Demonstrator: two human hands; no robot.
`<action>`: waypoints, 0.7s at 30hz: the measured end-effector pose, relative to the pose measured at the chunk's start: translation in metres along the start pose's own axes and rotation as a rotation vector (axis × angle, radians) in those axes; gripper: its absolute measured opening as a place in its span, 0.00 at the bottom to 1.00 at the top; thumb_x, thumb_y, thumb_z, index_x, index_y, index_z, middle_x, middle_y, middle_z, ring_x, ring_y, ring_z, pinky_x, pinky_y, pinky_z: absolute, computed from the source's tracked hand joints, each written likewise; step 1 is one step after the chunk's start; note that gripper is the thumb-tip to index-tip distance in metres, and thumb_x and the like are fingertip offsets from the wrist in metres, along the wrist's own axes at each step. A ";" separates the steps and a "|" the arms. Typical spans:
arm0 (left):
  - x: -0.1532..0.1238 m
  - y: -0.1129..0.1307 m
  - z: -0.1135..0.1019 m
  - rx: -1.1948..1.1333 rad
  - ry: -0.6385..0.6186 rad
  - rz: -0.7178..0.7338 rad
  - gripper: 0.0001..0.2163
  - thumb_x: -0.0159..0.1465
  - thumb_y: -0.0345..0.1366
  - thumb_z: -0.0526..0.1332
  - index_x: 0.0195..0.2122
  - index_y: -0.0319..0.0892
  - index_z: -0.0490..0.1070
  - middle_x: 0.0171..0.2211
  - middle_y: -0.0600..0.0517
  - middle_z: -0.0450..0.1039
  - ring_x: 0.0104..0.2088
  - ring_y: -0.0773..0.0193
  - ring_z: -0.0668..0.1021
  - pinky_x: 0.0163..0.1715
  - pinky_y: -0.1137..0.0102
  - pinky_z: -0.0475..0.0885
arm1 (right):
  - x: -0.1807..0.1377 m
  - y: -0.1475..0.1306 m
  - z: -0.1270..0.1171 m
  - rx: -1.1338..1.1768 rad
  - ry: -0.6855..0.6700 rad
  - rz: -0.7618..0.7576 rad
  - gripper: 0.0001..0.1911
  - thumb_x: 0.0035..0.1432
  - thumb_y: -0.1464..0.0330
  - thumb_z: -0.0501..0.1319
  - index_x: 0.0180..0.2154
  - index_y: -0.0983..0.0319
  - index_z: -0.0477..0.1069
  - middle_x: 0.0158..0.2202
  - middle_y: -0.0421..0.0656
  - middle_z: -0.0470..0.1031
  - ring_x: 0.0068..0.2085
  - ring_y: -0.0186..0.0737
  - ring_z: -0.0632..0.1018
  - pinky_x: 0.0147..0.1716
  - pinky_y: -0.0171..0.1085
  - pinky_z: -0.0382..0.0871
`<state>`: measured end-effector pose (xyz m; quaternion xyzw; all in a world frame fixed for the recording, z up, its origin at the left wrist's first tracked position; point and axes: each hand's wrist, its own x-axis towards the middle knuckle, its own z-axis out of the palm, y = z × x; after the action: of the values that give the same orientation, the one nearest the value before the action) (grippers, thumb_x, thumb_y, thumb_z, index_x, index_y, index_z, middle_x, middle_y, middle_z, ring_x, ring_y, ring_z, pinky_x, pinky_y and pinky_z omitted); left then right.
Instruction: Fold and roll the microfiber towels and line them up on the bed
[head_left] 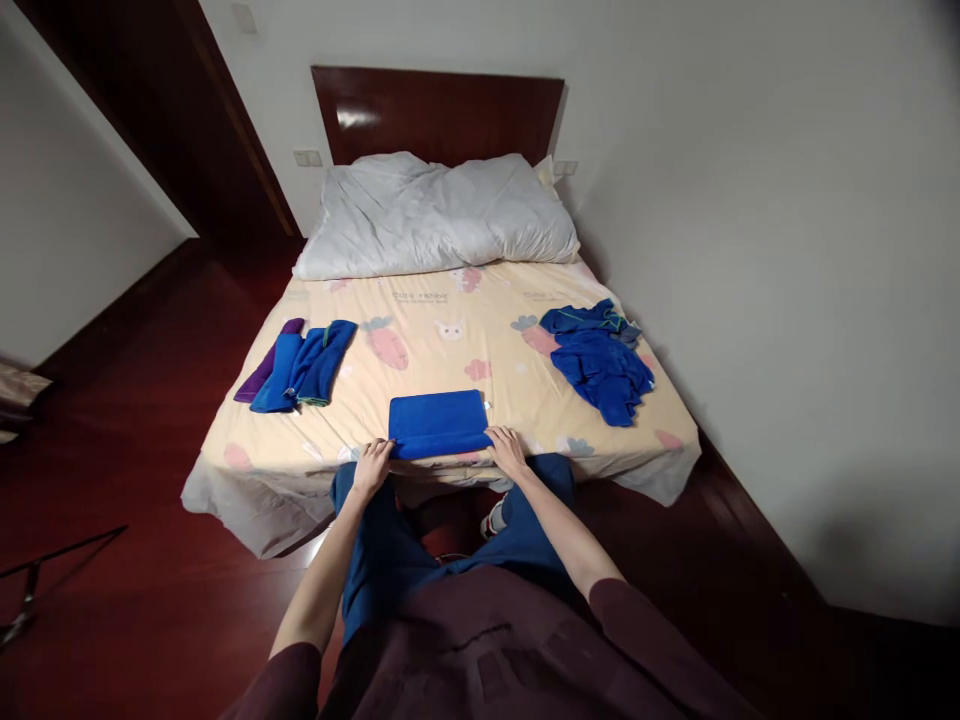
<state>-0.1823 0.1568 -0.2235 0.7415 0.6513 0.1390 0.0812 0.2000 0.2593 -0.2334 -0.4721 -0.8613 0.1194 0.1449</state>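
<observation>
A folded blue towel [439,422] lies flat at the near edge of the bed [450,340]. My left hand [373,467] grips its near left corner, fingers curled on the cloth. My right hand [507,450] grips its near right corner in the same way. Both arms reach forward from my body at the foot of the bed.
Folded blue and purple towels [300,365] lie in a row on the bed's left side. On the right lies a crumpled heap of blue cloths [600,362]. A white duvet [435,215] is bunched at the headboard. The wall runs close along the right; dark wooden floor lies to the left.
</observation>
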 end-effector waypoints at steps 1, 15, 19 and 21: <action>-0.001 0.001 0.001 -0.053 0.008 -0.058 0.24 0.60 0.22 0.55 0.57 0.43 0.72 0.53 0.41 0.76 0.59 0.49 0.72 0.58 0.55 0.68 | 0.001 0.000 0.003 0.028 0.016 0.031 0.25 0.58 0.79 0.58 0.56 0.60 0.73 0.56 0.49 0.76 0.57 0.50 0.72 0.60 0.49 0.64; 0.012 -0.010 0.013 -0.317 0.100 -0.364 0.12 0.67 0.37 0.57 0.49 0.43 0.74 0.37 0.45 0.77 0.49 0.50 0.77 0.49 0.60 0.74 | 0.021 0.026 0.010 0.233 0.027 0.238 0.08 0.66 0.67 0.58 0.34 0.61 0.73 0.41 0.49 0.75 0.46 0.47 0.76 0.51 0.42 0.72; 0.011 -0.009 0.013 -0.325 0.095 -0.396 0.13 0.67 0.39 0.57 0.50 0.44 0.73 0.41 0.44 0.79 0.50 0.50 0.77 0.52 0.58 0.73 | 0.023 0.026 0.009 0.199 0.000 0.248 0.12 0.69 0.65 0.56 0.32 0.60 0.71 0.40 0.48 0.75 0.46 0.45 0.76 0.52 0.41 0.69; 0.011 -0.008 0.012 -0.336 0.088 -0.402 0.12 0.67 0.39 0.57 0.50 0.44 0.73 0.43 0.44 0.80 0.51 0.50 0.77 0.53 0.57 0.72 | 0.023 0.025 0.007 0.183 -0.016 0.250 0.14 0.70 0.65 0.55 0.31 0.60 0.71 0.40 0.47 0.75 0.46 0.44 0.76 0.52 0.40 0.69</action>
<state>-0.1851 0.1696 -0.2363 0.5668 0.7561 0.2584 0.2007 0.2055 0.2912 -0.2455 -0.5595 -0.7824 0.2183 0.1647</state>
